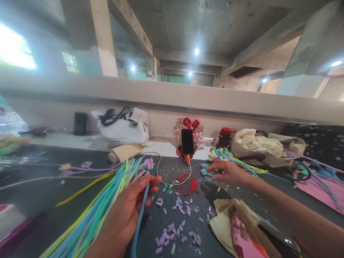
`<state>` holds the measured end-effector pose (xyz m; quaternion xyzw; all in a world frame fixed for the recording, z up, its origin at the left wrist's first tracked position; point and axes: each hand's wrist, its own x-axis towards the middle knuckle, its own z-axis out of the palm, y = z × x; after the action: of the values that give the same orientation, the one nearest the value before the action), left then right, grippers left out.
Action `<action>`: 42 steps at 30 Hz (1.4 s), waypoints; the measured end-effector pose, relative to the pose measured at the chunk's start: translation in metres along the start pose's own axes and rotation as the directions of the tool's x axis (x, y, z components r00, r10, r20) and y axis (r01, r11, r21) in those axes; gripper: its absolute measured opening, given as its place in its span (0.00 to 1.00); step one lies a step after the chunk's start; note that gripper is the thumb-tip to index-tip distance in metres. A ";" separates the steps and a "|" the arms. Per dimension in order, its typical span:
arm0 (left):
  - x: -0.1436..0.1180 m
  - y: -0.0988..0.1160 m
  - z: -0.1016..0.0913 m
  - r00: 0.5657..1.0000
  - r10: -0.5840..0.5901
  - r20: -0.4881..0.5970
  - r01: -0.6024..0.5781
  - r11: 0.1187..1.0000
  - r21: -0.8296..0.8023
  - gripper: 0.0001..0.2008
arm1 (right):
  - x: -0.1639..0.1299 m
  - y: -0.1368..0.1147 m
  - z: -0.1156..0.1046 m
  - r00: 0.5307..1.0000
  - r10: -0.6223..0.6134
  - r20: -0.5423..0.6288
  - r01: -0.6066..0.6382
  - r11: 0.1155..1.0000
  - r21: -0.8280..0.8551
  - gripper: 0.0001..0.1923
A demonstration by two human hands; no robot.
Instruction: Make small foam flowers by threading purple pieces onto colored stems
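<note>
The blue stem [139, 218] runs up through the left hand [129, 211], its purple flower head [147, 164] standing just above the fingertips; the lower end trails off toward the near table edge. Left hand: fingers curled shut around the stem, thumb pressed across it, palm turned upward, forearm coming in from the bottom of view. A fan of blue, green and yellow sticks [104, 204] lies just beside and partly under that hand on the dark table [40, 193].

Right hand [228, 172]: reaching forward, well apart from the left, palm down, fingers spread loosely and resting on a small cluster of coloured flower pieces [206, 172]; whether it pinches one, I cannot tell. Purple cut bits [172, 233] and red cut bits [192, 186] lie scattered between the hands; a phone [187, 141] stands propped behind them.
</note>
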<state>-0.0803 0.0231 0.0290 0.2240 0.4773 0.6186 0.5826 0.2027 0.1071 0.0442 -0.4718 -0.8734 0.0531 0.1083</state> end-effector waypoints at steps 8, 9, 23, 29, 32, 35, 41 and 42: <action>-0.002 0.001 0.002 1.000 -0.013 0.016 0.013 1.000 -0.020 0.02 | -0.003 -0.013 -0.008 0.990 0.089 -0.105 -0.076 0.989 0.125 0.12; -0.001 0.001 0.002 1.000 -0.010 0.021 0.011 1.000 -0.019 0.02 | -0.003 -0.014 -0.008 0.989 0.060 -0.132 -0.044 0.992 0.118 0.09; -0.003 -0.004 0.002 0.998 -0.003 0.060 0.005 1.000 -0.024 0.04 | 0.005 -0.029 -0.015 0.954 0.021 -0.299 0.055 0.968 0.243 0.12; -0.002 -0.005 0.003 0.997 -0.017 0.081 0.020 0.999 -0.030 0.04 | 0.003 -0.044 -0.008 0.985 0.174 0.001 -0.138 0.773 0.620 0.08; -0.002 -0.005 0.004 0.995 -0.021 0.101 0.024 0.999 -0.029 0.04 | 0.001 -0.047 0.000 0.977 0.188 0.100 -0.202 0.664 0.720 0.07; -0.002 -0.005 0.004 0.994 -0.032 0.109 0.035 0.999 -0.029 0.04 | 0.002 -0.047 0.009 0.978 0.181 0.106 -0.197 0.614 0.764 0.10; -0.004 -0.005 0.003 0.994 -0.033 0.104 0.035 0.999 -0.021 0.04 | 0.003 -0.040 0.004 0.985 0.146 0.093 -0.171 0.732 0.660 0.16; -0.004 -0.005 0.003 0.994 -0.032 0.106 0.034 0.999 -0.021 0.04 | 0.002 -0.037 0.001 0.989 0.121 0.084 -0.147 0.796 0.587 0.18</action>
<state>-0.0743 0.0201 0.0269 0.2418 0.4423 0.6016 0.6196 0.1713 0.0889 0.0504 -0.4739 -0.7799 0.3398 0.2272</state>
